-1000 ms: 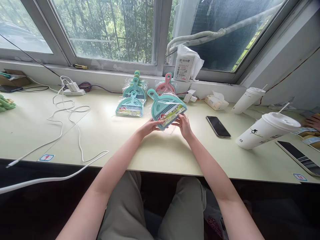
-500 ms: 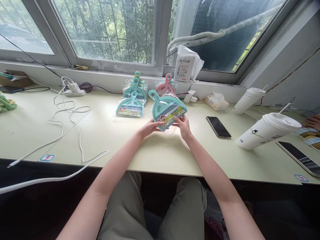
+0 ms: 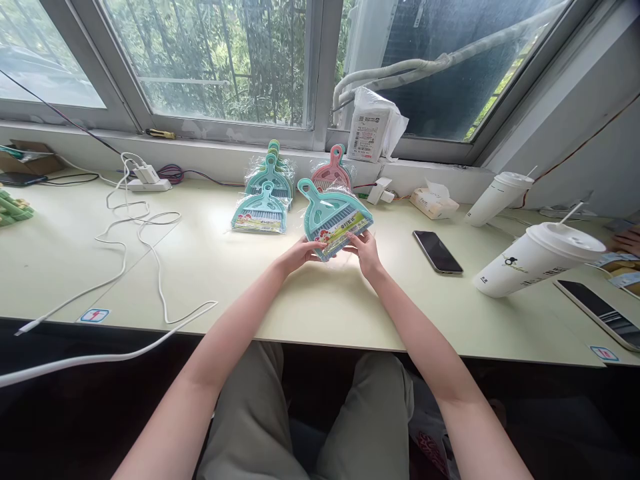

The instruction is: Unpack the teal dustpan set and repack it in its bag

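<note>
Head view shows two bare forearms reaching forward over a pale desk (image 3: 320,313). The left hand (image 3: 300,253) and the right hand (image 3: 367,252) hold together one teal dustpan set (image 3: 333,217) in clear plastic wrap. Both hands are closed on its lower edge, the left at the left corner and the right at the right corner, with the thumbs on top near the paper label. The set is lifted a little above the desk and tilted, its handle pointing up and to the left, away from the person.

Behind it, more wrapped sets lie on the desk: a teal one (image 3: 260,213) just to the left, a stack (image 3: 271,172) further back, and a pink one (image 3: 331,175) near the window sill. To the right lies a dark phone (image 3: 438,251), face up, well apart from the hands. Further right stands a white cup (image 3: 537,260) with a lid and straw, and a second cup (image 3: 496,198) behind it. A tissue pack (image 3: 433,202) lies near the sill. White cables (image 3: 135,227) run over the left part of the desk. At the far right edge, another person's hand (image 3: 627,240) is partly visible.
</note>
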A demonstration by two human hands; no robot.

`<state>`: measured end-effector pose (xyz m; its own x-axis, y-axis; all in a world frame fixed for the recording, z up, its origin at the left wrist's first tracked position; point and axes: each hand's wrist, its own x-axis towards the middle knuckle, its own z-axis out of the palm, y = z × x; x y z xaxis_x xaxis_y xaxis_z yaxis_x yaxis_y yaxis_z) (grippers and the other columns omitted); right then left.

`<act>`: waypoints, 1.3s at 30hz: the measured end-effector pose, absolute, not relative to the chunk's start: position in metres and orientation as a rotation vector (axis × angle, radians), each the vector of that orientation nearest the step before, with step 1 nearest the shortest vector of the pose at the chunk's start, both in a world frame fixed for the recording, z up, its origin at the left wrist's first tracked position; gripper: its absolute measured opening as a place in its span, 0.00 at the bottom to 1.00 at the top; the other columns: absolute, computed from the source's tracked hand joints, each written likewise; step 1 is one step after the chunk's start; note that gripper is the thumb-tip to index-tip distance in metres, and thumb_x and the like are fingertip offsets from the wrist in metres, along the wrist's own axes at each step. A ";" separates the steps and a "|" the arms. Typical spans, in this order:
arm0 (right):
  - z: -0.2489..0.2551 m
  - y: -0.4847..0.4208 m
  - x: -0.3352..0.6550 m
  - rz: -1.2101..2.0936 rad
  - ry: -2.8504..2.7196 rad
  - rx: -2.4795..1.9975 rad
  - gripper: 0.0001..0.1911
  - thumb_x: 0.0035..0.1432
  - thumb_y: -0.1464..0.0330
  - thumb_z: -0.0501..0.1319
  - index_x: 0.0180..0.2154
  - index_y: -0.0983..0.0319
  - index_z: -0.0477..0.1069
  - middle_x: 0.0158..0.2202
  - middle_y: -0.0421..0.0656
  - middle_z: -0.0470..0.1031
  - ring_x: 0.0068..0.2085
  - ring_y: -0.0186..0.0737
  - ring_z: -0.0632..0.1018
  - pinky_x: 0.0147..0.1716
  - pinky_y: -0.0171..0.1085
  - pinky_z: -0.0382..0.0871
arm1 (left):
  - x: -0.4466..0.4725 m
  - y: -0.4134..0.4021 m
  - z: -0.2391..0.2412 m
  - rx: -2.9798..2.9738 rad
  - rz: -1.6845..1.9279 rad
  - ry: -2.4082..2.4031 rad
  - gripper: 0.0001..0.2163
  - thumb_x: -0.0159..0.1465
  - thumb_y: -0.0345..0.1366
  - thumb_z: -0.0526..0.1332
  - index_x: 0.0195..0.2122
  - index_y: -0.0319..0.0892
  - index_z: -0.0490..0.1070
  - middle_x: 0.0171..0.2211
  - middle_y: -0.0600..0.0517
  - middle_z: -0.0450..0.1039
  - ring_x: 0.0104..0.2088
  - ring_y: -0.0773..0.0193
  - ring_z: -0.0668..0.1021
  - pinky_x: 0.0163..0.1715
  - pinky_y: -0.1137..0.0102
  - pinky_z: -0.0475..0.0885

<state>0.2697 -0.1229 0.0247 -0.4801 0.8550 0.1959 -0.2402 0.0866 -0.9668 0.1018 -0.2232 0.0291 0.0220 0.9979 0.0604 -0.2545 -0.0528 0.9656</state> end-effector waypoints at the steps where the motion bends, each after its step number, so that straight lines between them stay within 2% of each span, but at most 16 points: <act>1: 0.025 -0.123 0.270 1.552 -1.470 -0.646 0.23 0.47 0.54 0.67 0.42 0.57 0.67 0.42 0.41 0.75 0.36 0.38 0.78 0.36 0.40 0.77 | 0.102 -0.223 0.029 1.073 1.337 0.970 0.22 0.57 0.36 0.65 0.52 0.38 0.66 0.43 0.41 0.77 0.38 0.54 0.81 0.38 0.64 0.74; 6: 0.024 -0.123 0.269 1.551 -1.472 -0.643 0.22 0.47 0.54 0.66 0.42 0.57 0.67 0.42 0.41 0.75 0.35 0.37 0.78 0.35 0.40 0.78 | 0.100 -0.223 0.029 1.076 1.332 0.957 0.22 0.56 0.37 0.65 0.52 0.38 0.66 0.46 0.41 0.75 0.37 0.54 0.81 0.36 0.64 0.74; 12: 0.024 -0.120 0.269 1.563 -1.488 -0.673 0.21 0.48 0.55 0.67 0.42 0.57 0.67 0.42 0.42 0.75 0.35 0.38 0.79 0.35 0.39 0.78 | 0.100 -0.221 0.028 1.035 1.356 0.981 0.23 0.55 0.35 0.65 0.52 0.36 0.66 0.44 0.39 0.76 0.36 0.53 0.81 0.35 0.64 0.75; 15: 0.027 -0.117 0.270 1.632 -1.496 -0.695 0.20 0.52 0.55 0.63 0.44 0.58 0.67 0.41 0.43 0.76 0.35 0.39 0.80 0.34 0.40 0.79 | 0.097 -0.219 0.027 1.018 1.373 0.990 0.22 0.55 0.34 0.64 0.51 0.35 0.67 0.44 0.40 0.76 0.35 0.54 0.81 0.34 0.65 0.75; 18: 0.031 -0.112 0.275 1.639 -1.571 -0.785 0.18 0.60 0.55 0.56 0.43 0.62 0.68 0.36 0.47 0.78 0.32 0.41 0.81 0.34 0.41 0.78 | 0.090 -0.218 0.025 0.989 1.403 1.004 0.21 0.54 0.32 0.63 0.50 0.34 0.67 0.43 0.40 0.76 0.33 0.54 0.81 0.33 0.65 0.75; 20: 0.033 -0.107 0.280 1.464 -1.659 -0.909 0.20 0.63 0.56 0.51 0.40 0.65 0.70 0.32 0.49 0.78 0.29 0.41 0.80 0.33 0.42 0.77 | 0.084 -0.217 0.024 0.939 1.424 1.020 0.20 0.54 0.31 0.63 0.48 0.33 0.68 0.41 0.41 0.76 0.32 0.54 0.81 0.33 0.65 0.75; 22: 0.033 -0.103 0.287 1.119 -1.756 -0.998 0.21 0.65 0.58 0.48 0.40 0.66 0.72 0.33 0.51 0.78 0.30 0.42 0.80 0.35 0.44 0.77 | 0.078 -0.216 0.024 0.864 1.463 1.034 0.18 0.53 0.30 0.62 0.46 0.32 0.69 0.38 0.43 0.77 0.31 0.55 0.81 0.34 0.64 0.76; 25: 0.034 -0.098 0.297 0.499 -1.953 -0.927 0.18 0.65 0.67 0.48 0.51 0.60 0.70 0.49 0.49 0.75 0.47 0.46 0.77 0.46 0.48 0.73 | 0.071 -0.217 0.026 0.743 1.557 1.025 0.15 0.53 0.29 0.61 0.42 0.33 0.70 0.37 0.45 0.76 0.33 0.58 0.80 0.38 0.61 0.77; 27: 0.032 -0.095 0.300 0.210 -2.100 -0.780 0.23 0.62 0.72 0.52 0.58 0.55 0.65 0.60 0.44 0.66 0.58 0.47 0.68 0.54 0.49 0.68 | 0.069 -0.218 0.027 0.681 1.611 1.012 0.12 0.52 0.27 0.61 0.39 0.34 0.70 0.37 0.46 0.76 0.34 0.59 0.79 0.39 0.60 0.78; 28: 0.031 -0.094 0.301 0.131 -2.156 -0.707 0.25 0.61 0.73 0.54 0.59 0.53 0.63 0.62 0.42 0.62 0.61 0.46 0.65 0.56 0.49 0.66 | 0.069 -0.219 0.027 0.661 1.626 1.009 0.11 0.52 0.27 0.60 0.38 0.35 0.70 0.36 0.46 0.76 0.34 0.59 0.79 0.39 0.59 0.78; 30: 0.029 -0.093 0.300 0.082 -2.188 -0.616 0.23 0.60 0.72 0.56 0.57 0.52 0.66 0.61 0.40 0.64 0.61 0.45 0.63 0.58 0.48 0.64 | 0.068 -0.219 0.027 0.643 1.617 1.010 0.11 0.51 0.26 0.61 0.37 0.35 0.70 0.37 0.46 0.76 0.36 0.60 0.78 0.39 0.59 0.79; 34: 0.025 -0.094 0.294 0.192 -2.058 -0.607 0.10 0.62 0.66 0.57 0.41 0.53 0.77 0.52 0.40 0.74 0.55 0.44 0.70 0.52 0.46 0.68 | 0.064 -0.218 0.023 0.639 1.489 1.055 0.14 0.51 0.26 0.60 0.40 0.35 0.70 0.38 0.46 0.76 0.34 0.61 0.79 0.36 0.64 0.79; 39: 0.024 -0.096 0.288 0.410 -1.992 -0.574 0.08 0.59 0.63 0.60 0.34 0.56 0.78 0.43 0.42 0.79 0.46 0.44 0.75 0.50 0.46 0.67 | 0.054 -0.220 0.022 0.695 1.266 1.122 0.15 0.54 0.28 0.60 0.43 0.33 0.70 0.36 0.44 0.77 0.31 0.59 0.80 0.33 0.66 0.78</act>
<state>0.2882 -0.0964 0.0237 -0.4041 0.5543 0.7276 0.2217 0.8311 -0.5101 0.0538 -0.2196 0.0224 -0.0744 0.9620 -0.2628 -0.3763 0.2170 0.9007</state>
